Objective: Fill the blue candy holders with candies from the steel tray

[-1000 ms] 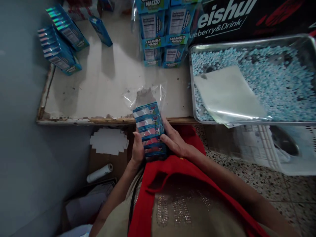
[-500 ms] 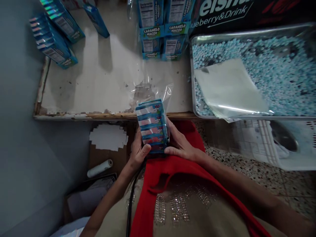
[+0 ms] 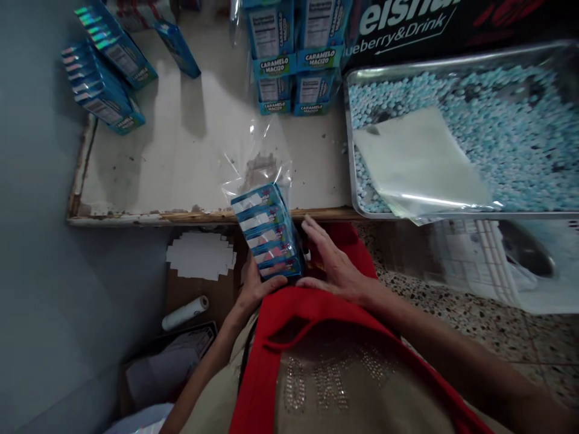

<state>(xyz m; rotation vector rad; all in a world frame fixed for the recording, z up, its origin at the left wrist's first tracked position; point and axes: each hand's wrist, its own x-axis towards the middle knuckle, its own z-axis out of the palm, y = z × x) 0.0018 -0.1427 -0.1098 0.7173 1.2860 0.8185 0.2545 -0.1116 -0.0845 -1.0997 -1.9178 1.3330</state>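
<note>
Where the pack is: the pack, a row of blue boxes, is tilted in the left hand, its far end overlapping the front edge of the worktop in view.
Left fingers: gripping the pack, thumb at its near end; the others are mostly hidden.
Right hand: just right of the pack, fingers outstretched and close together, thumb apart from them; whether it touches, I cannot tell.
Bag: clear, around the pack, its loose end flared above the worktop.
Stack: Caramelo Macizo boxes, farther back.
Left corner: two rows of boxes, with a single box near them.
Tray: small blue and white pieces, partly under a pale sheet.
Apron: red, below both hands.
</note>
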